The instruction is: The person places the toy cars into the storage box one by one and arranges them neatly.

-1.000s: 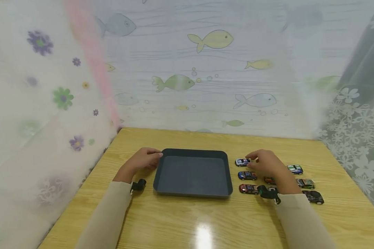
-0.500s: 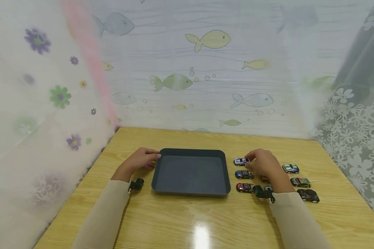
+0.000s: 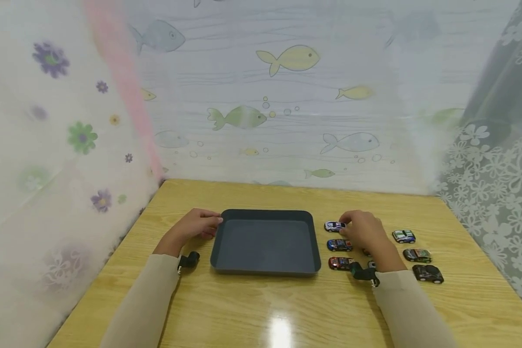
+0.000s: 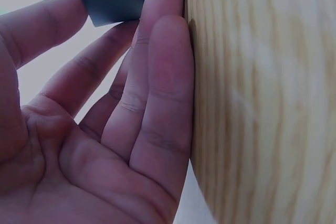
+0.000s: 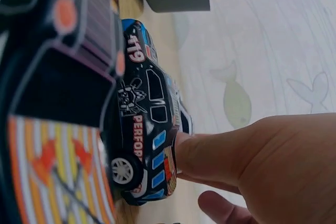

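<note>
White toy car (image 3: 333,226) laid on worktop (image 3: 226,309), right of tray (image 3: 265,246), long axis toward it; right end pinched by right hand (image 3: 364,233); tray edge touched by relaxed left hand (image 3: 195,226).

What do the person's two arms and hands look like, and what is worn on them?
The left sleeve and right sleeve are long, plain and beige. Near each cuff sits a small black wrist camera: the left one, the right one. The left hand and right hand wear no gloves.
</note>
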The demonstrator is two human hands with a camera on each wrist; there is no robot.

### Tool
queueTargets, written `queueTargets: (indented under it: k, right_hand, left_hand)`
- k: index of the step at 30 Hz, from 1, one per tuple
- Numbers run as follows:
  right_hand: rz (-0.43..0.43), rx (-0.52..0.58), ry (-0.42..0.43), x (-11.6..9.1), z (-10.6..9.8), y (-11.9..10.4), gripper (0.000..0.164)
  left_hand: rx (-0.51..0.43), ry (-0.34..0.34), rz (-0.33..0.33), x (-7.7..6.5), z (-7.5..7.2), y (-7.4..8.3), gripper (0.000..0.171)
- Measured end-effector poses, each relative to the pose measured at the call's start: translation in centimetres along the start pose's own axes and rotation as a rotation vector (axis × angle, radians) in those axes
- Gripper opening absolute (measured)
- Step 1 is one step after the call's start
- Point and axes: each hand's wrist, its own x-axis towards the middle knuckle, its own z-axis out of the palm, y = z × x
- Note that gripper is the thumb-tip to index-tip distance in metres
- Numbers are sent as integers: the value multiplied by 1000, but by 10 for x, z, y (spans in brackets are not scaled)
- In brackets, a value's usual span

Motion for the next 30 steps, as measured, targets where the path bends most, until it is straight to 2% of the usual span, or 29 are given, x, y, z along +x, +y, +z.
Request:
queueTargets:
  k: [6, 12, 20, 30]
  right_hand:
    - [-33, 10, 21, -1, 3, -1, 28]
    - [-85, 22, 76, 0, 1, -3, 26]
    - [-158, 46, 101, -2, -5, -20, 26]
    - [-156, 28, 131, -3, -19, -33, 27]
  left_hand:
    - [-9, -7, 1, 0, -1, -5, 59]
    - [-9, 0, 3, 0, -1, -6, 58]
    - [18, 7, 5, 1, -2, -5, 57]
    - [16, 3, 6, 0, -1, -2, 58]
